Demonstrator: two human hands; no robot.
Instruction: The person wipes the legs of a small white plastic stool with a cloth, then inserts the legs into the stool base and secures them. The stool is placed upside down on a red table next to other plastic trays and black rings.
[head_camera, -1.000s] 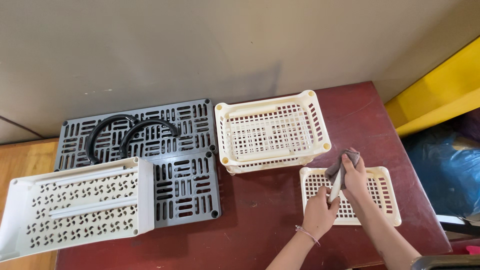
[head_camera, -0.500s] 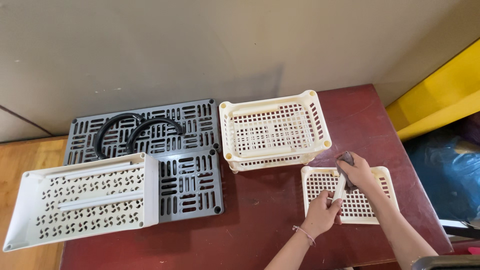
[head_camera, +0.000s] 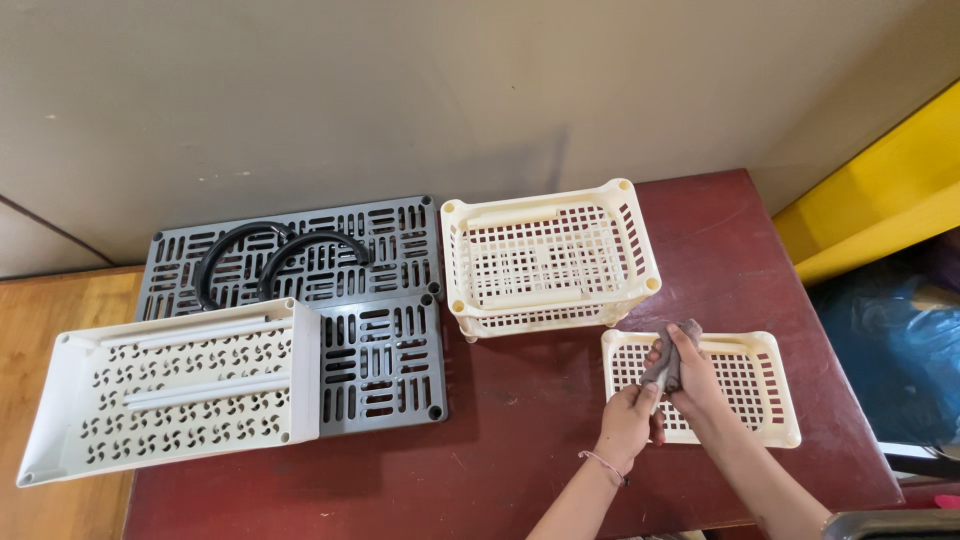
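Observation:
A small cream perforated panel (head_camera: 752, 384) lies flat on the dark red table (head_camera: 530, 440) at the right front. My right hand (head_camera: 692, 382) presses a grey cloth (head_camera: 668, 364) onto the panel's left part. My left hand (head_camera: 628, 420) grips the panel's near left edge, beside the cloth. A bracelet circles my left wrist.
A cream slotted basket (head_camera: 548, 256) stands just behind the panel. Grey slotted panels (head_camera: 372, 300) lie at the left with two black curved handles (head_camera: 268, 258) on them. A large white perforated tray (head_camera: 170, 388) overlaps them and overhangs the table's left edge. A yellow object (head_camera: 880, 210) stands at the right.
My right hand with the cloth has slid a little over the cream panel's left side. The view has shifted slightly; the other items have not moved.

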